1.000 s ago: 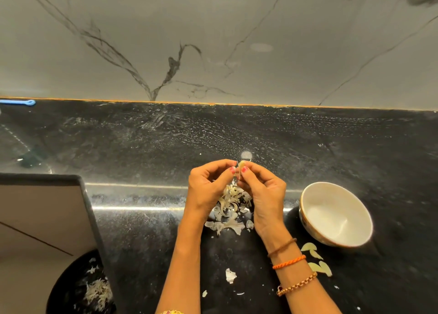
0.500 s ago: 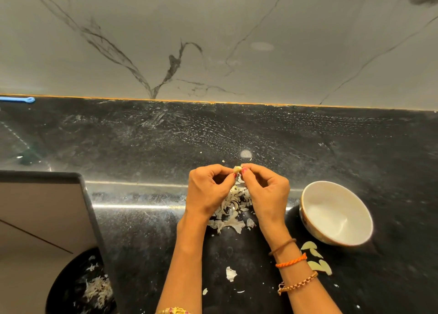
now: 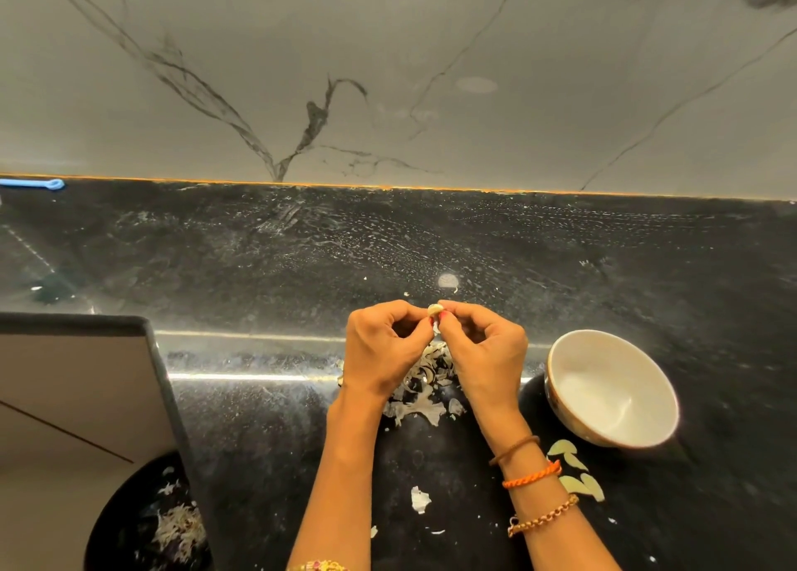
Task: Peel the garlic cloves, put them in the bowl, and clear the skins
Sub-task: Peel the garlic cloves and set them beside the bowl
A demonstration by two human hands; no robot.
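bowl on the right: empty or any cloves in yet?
Empty: the bowl shows only bare white interior; the one clove is pinched between both hands.

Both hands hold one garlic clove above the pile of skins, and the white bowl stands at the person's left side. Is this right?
Not quite. In the head view the white bowl stands at the person's right side. The rest holds: left hand and right hand pinch one garlic clove above the pile of skins.

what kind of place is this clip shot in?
Likely a home kitchen: a black stone countertop against a marble-look backsplash, with garlic skins piled beside a white bowl.
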